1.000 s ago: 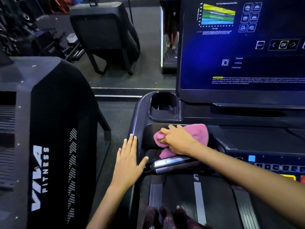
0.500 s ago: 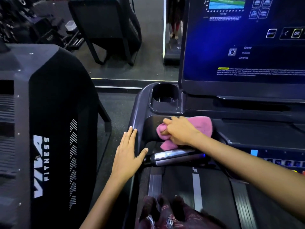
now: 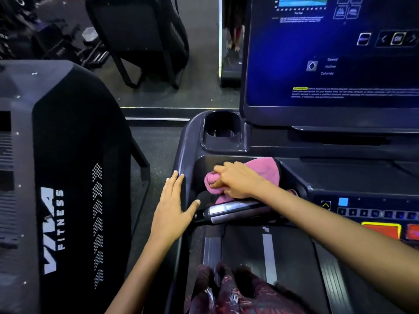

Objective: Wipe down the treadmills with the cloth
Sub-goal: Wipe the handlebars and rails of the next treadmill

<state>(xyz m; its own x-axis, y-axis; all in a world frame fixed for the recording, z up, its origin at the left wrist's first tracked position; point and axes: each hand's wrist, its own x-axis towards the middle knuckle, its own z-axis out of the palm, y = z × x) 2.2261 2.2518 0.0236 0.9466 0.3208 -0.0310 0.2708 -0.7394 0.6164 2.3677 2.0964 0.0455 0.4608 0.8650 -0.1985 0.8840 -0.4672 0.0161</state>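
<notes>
My right hand (image 3: 240,180) grips a bunched pink cloth (image 3: 268,169) and presses it into the recessed tray at the left of the dark treadmill console (image 3: 340,175), just behind the silver handgrip (image 3: 229,213). My left hand (image 3: 172,210) lies flat with fingers spread on the console's left side rail (image 3: 181,152), thumb reaching toward the handgrip. Part of the cloth is hidden under my right hand.
A cup holder (image 3: 221,131) sits behind the cloth. The lit blue screen (image 3: 328,60) rises at the right above the button panel (image 3: 374,211). A black VIVA FITNESS machine (image 3: 68,177) stands close on the left. The treadmill belt (image 3: 267,250) runs below.
My right hand has shifted the cloth very slightly within the tray. The camera view has tilted a little. My left hand stays on the rail.
</notes>
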